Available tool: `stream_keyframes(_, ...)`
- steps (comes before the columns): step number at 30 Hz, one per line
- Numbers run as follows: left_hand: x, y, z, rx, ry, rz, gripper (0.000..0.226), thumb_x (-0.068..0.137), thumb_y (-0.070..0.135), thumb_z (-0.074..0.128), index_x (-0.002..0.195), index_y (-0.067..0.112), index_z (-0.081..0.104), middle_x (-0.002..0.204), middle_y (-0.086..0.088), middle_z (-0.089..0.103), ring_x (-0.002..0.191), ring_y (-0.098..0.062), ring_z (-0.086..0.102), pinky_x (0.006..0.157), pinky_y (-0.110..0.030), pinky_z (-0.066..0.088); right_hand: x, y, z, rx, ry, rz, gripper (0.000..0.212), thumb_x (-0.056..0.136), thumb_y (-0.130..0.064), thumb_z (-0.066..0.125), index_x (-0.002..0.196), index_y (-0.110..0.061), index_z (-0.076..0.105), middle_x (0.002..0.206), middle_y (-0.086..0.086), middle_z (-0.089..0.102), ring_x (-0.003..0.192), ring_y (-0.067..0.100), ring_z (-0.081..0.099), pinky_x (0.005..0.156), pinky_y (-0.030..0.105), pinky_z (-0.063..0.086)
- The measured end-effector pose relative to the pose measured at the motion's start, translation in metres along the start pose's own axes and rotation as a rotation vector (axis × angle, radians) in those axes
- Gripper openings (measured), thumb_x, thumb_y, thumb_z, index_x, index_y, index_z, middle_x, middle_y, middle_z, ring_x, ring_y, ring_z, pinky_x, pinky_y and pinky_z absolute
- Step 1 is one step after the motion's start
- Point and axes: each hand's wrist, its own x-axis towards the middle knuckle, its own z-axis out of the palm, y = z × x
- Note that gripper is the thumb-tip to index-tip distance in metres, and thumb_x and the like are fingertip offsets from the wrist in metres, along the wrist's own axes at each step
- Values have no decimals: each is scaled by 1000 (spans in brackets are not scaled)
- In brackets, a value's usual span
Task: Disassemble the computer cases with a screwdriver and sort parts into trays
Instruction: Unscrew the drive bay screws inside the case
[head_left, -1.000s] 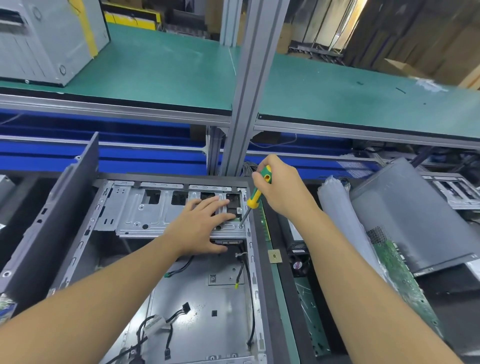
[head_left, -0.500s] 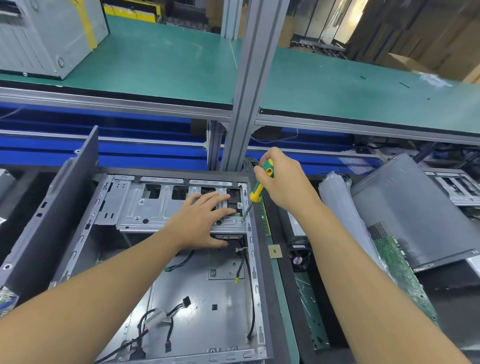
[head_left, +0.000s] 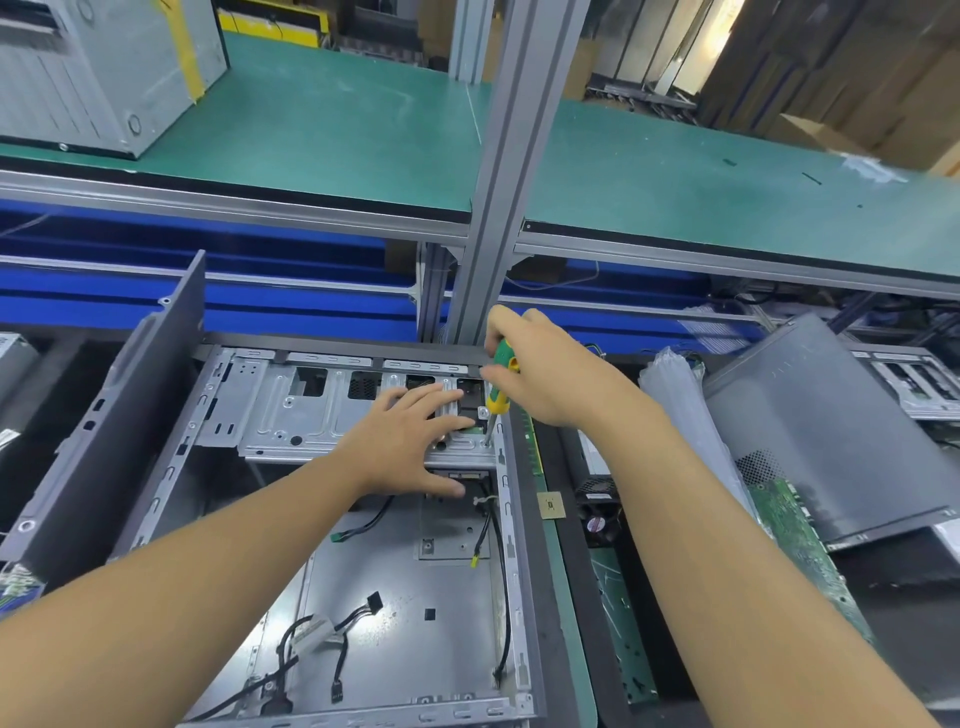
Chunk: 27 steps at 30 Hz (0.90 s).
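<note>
Below the green bench (head_left: 337, 130), we are pressing flat left hand (head_left: 410, 441) fingers on the case (head_left: 405, 597) bracket (head_left: 291, 415), while our right hand (head_left: 545, 369) is gripping the screwdriver (head_left: 501, 382).

We are working in an electronics teardown workshop, on a factory-style bench line. We are facing a long shelf topped with a green mat (head_left: 322, 130), carried on an aluminium post (head_left: 498, 208), with blue rails (head_left: 291, 306) running beneath it. An opened computer case (head_left: 415, 649) is lying in front of us and another grey case (head_left: 93, 67) is sitting on the shelf. To our right a grey case cover (head_left: 810, 431), a green circuit board (head_left: 795, 551), a cooling fan (head_left: 600, 512) and a processor chip (head_left: 550, 505) are lying loose. Cardboard boxes (head_left: 810, 130) are standing at the back.
</note>
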Motion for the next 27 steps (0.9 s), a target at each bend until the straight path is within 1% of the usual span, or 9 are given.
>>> stream_keyframes(3,1,5,-8,-201,15,-23,71,81,78,53,145,50,39,159,18,27,148,-5,16,120,-40,7,0,0,-4,-17,-45,-19,18,100,-29,59,102,-24,42,107,0,42,78,13,46,63,29,35)
stream_keyframes(7,14,27,-27,-783,7,-33,50,90,39,70,138,39,54,136,23,56,125,10,48,111,-25,35,1,6,-12,-4,-68,-25,18,97,-28,62,100,-24,45,108,0,47,88,21,51,75,36,44)
stream_keyframes(9,23,37,-37,-1029,31,-54,46,92,21,71,135,29,58,121,16,65,114,2,59,97,-17,45,1,7,-14,-9,-77,-35,18,97,-28,63,99,-24,45,108,0,48,89,21,52,75,36,45)
stream_keyframes(11,28,39,-47,-1182,69,-82,45,91,8,71,132,22,60,112,6,69,106,-9,64,89,-21,52,1,7,-14,-10,-87,-47,18,97,-27,62,98,-25,45,106,-2,47,89,21,51,74,35,42)
stream_keyframes(15,34,39,-59,-1112,94,-40,25,90,4,70,96,28,70,88,13,74,88,-2,66,81,-19,51,4,7,-14,-9,-88,-54,17,98,-27,61,98,-24,44,100,-6,44,86,17,50,70,31,39)
stream_keyframes(20,31,48,-58,-1053,165,-70,30,91,5,69,93,34,69,88,19,74,88,4,67,76,-10,48,4,9,-11,-39,-78,-29,19,98,-36,60,103,-27,44,106,-2,44,87,21,52,62,26,35)
stream_keyframes(22,31,49,-57,-1004,169,-74,38,93,5,66,86,43,67,84,20,71,83,5,64,74,-10,46,3,6,-8,-19,-67,44,38,92,-55,61,111,-27,44,112,0,43,90,23,54,65,31,39)
stream_keyframes(24,29,51,-57,-964,155,-72,36,96,9,62,91,44,64,89,16,71,88,-2,65,79,-21,50,2,-1,-4,20,5,156,65,85,-74,54,121,-22,42,114,3,45,91,26,56,67,38,41)
stream_keyframes(27,28,56,-55,-911,142,-61,27,96,13,61,102,39,59,101,2,72,98,-17,67,91,-44,54,4,-8,0,-160,166,328,82,90,-79,33,134,-11,42,101,8,57,90,30,59,64,38,38)
